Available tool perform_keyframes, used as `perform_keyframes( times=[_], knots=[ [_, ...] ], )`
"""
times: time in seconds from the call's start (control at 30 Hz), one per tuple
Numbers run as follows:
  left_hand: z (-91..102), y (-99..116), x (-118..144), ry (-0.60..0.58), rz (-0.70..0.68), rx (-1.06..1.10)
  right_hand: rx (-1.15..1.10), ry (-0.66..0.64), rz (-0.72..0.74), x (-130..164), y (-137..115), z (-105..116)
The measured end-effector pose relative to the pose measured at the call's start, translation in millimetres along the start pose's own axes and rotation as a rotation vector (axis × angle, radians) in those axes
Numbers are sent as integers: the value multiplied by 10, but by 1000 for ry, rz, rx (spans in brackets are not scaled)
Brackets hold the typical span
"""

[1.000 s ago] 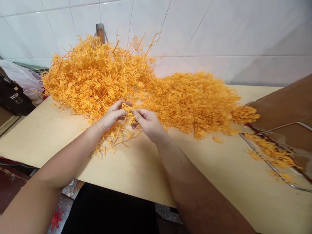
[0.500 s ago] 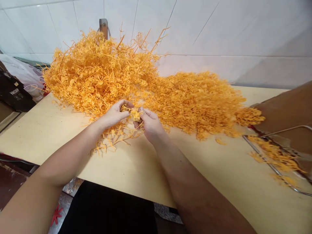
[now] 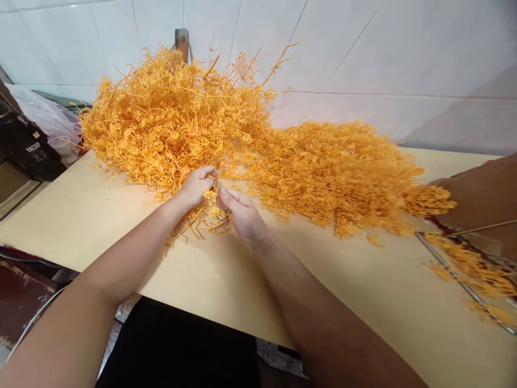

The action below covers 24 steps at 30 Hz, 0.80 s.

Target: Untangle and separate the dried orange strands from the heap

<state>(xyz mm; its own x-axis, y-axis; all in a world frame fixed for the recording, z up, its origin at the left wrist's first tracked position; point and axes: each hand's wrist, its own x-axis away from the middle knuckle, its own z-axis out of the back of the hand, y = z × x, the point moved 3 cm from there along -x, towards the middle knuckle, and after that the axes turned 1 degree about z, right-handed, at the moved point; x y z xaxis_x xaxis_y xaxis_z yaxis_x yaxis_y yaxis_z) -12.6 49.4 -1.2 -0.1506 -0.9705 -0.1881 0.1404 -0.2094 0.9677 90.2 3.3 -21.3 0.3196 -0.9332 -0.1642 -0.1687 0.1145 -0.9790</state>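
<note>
A big heap of orange stringy strands lies on the pale wooden table, with a lower, finer heap to its right. My left hand and my right hand meet at the front edge of the tall heap. Both pinch a small clump of the strands between their fingertips. More loose strands lie under and in front of the hands.
A metal wire tray with orange strands sits at the right edge, beside another person's arm. A black box and a plastic bag stand at the far left. White tiled wall runs behind the table.
Both hands have drawn closer together and slightly lower over the small clump. The view has shifted a little to the left.
</note>
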Motion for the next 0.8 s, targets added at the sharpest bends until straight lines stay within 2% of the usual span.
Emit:
perform_keyframes(
  times=[0.1, 0.17, 0.3, 0.4, 0.5, 0.6, 0.8],
  knots=[
    [19, -45, -26, -8, 4, 40, 24, -1, 72, -11, -5, -8],
    [27, -51, -14, -24, 35, 56, -28, 32, 59, -21, -7, 11],
    [50, -49, 37, -4, 156, 47, -182, 114, -71, -30, -1, 75],
    [74, -61, 33, 53, 150, 39, -167, 131, -143, -23, 4, 90],
    [81, -85, -20, 42, 7, 14, -100, 37, -130, -9, 4, 24],
    [85, -140, -73, 17, -95, -18, -29, -81, -50, 12, -13, -73],
    [85, -169, -82, 33, -98, -15, 100, -144, 42, 22, -39, -128]
  ],
)
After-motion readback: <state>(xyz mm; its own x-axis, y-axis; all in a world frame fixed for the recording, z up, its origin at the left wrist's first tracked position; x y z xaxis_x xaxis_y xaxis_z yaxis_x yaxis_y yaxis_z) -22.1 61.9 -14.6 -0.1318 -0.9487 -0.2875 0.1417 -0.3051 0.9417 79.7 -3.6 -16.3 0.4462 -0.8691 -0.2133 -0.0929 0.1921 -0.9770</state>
